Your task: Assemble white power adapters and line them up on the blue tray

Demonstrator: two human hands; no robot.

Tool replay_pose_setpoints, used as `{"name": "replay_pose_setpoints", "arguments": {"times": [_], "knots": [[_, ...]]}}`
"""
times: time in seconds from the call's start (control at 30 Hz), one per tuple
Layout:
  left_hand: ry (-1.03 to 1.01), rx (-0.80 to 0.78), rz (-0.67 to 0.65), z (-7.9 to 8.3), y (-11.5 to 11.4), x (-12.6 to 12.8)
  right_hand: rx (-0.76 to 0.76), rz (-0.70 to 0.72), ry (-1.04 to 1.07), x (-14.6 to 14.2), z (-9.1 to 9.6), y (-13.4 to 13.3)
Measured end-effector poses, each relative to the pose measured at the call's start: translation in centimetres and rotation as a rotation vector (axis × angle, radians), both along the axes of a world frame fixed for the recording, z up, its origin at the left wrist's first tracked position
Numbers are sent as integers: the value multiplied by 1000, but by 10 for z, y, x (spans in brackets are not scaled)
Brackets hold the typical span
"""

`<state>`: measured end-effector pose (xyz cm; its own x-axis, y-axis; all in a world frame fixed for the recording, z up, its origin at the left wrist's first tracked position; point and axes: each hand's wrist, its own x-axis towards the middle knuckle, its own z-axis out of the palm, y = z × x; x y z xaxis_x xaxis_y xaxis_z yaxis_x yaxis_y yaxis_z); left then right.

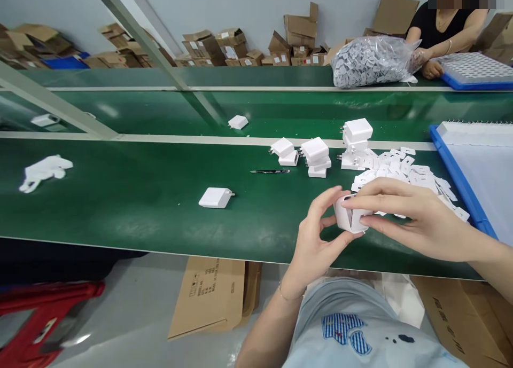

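Observation:
Between thumb and fingers, my left hand (320,234) grips a white charger housing (343,217) just above the green bench. My right hand (412,213) pinches a thin white end plate (359,219) against the housing's right side, with a dark gap showing between the two. Past my right hand lies a heap of loose white plates (404,170). Stacked white chargers (316,153) with metal prongs stand beyond my hands, and another stack (356,138) is beside the heap. One single charger (216,197) lies to the left. A pair of dark tweezers (270,171) rests near the stacks.
A blue-edged tray (460,181) is on the right. White gloves (46,171) lie at the far left. Across the belt, a co-worker's hands (432,68) are beside a clear bag of white parts (368,63). A slanted metal post (140,37) crosses the upper left.

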<state>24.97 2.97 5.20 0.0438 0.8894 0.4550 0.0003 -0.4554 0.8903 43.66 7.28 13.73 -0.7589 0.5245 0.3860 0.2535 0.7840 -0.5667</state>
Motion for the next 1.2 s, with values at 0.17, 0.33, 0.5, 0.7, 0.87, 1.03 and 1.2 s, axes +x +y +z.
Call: {"name": "replay_pose_setpoints", "arguments": {"times": [0.17,0.33,0.5,0.7,0.87,1.03,1.2], "knots": [[-67,-62,13,-2,-1,4,-24,-115,-56,3,-7,4],[-6,-37,-23,0,0,3,-490,-103,-64,5,-17,15],[14,7,74,1,7,2,-691,-7,118,6,-28,22],[-188,-136,-36,3,12,18,-472,-161,387,2,-36,21],[-333,-178,26,7,16,29,-342,-111,381,0,-33,19],[-404,-228,20,8,18,33,-261,-141,378,3,-36,19],[-493,-267,41,9,19,35,-139,-155,340,0,-37,16]]}}
